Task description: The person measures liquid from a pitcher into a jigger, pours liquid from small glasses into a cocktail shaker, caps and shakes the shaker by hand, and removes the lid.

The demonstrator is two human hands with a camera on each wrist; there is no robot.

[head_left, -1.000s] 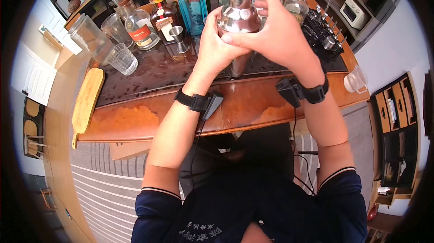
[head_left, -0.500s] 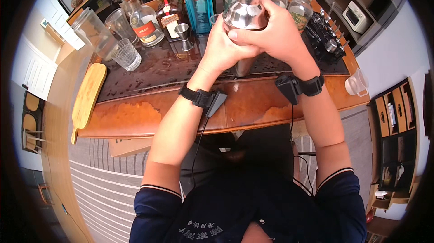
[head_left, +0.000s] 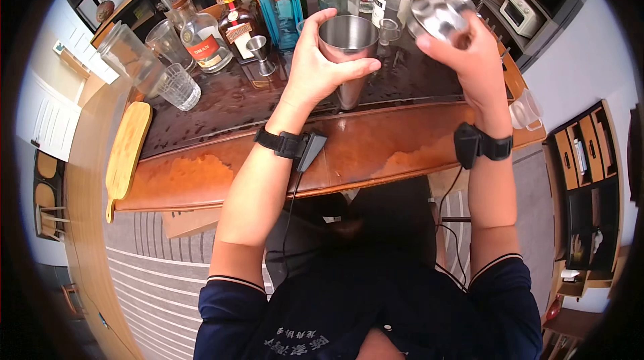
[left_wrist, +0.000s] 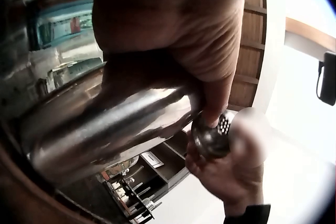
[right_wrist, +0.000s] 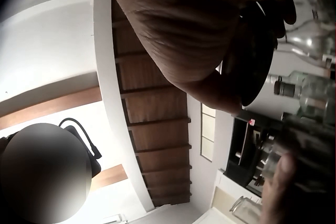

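Note:
My left hand (head_left: 312, 68) grips a steel cocktail shaker tin (head_left: 350, 35) near its rim, thumb across the near side. The tin stands upright on the dark bar mat with its mouth uncovered. To its right, my right hand (head_left: 475, 58) holds the shaker's shiny metal top (head_left: 436, 15), raised and tilted, apart from the tin. Strainer holes show on the top (left_wrist: 207, 140) in the left wrist view. What the tin contains is hidden. A small steel jigger (head_left: 260, 55) stands to the left of the tin.
Several bottles line the back, including a blue one (head_left: 278, 8) and an orange-capped one (head_left: 238, 21). Left are a cut glass (head_left: 180, 88) and a wooden board (head_left: 127, 152). A clear plastic jug (head_left: 525, 112) is at the right edge.
Both hands were together on the closed shaker. The right hand has taken the top off and moved it right; the left hand has stayed on the tin.

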